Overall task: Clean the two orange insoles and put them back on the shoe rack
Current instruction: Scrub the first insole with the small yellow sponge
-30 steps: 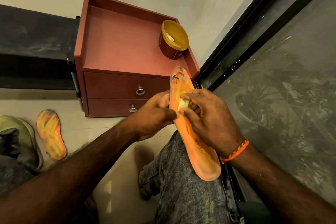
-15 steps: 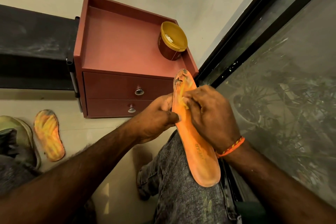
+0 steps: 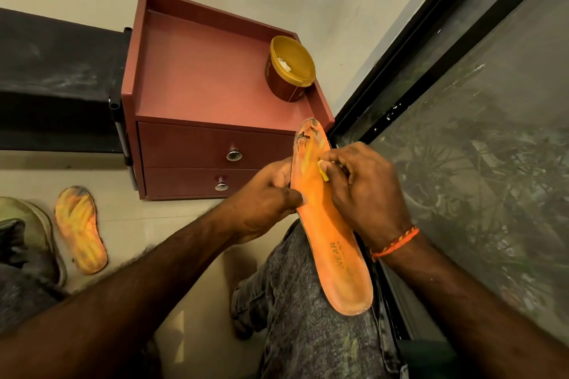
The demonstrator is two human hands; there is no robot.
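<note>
Head view, looking down over both forearms. Cut off at left edge: a shoe (image 3: 26,234), only partly seen. Hidden under right hand (image 3: 366,191): most of a small pale yellow wad (image 3: 323,171), just an edge showing; cannot tell cloth or tissue. Lettering on insole (image 3: 334,243) partly readable, "EAR", rest smudged. Toe end of insole grimy, dark marks there. Glass (image 3: 480,169) at right dusty, plants behind it blurred.

Left hand (image 3: 264,203) gripping insole's left edge, thumb on top face, fingers behind and out of sight. Right hand curled, fingertips pinching wad and pressing it onto insole near toe end. Hands close together, insole between them, heel end resting on grey-trousered knee (image 3: 308,317). Orange thread band (image 3: 395,243) round right wrist.

Second insole (image 3: 80,229) lying on floor beside shoe, streaked yellow and orange, well apart from hands. Red drawer unit (image 3: 197,95) ahead, yellow tub (image 3: 291,68) standing open on its top, something white inside. Dark shelf (image 3: 55,77) to left of unit.
</note>
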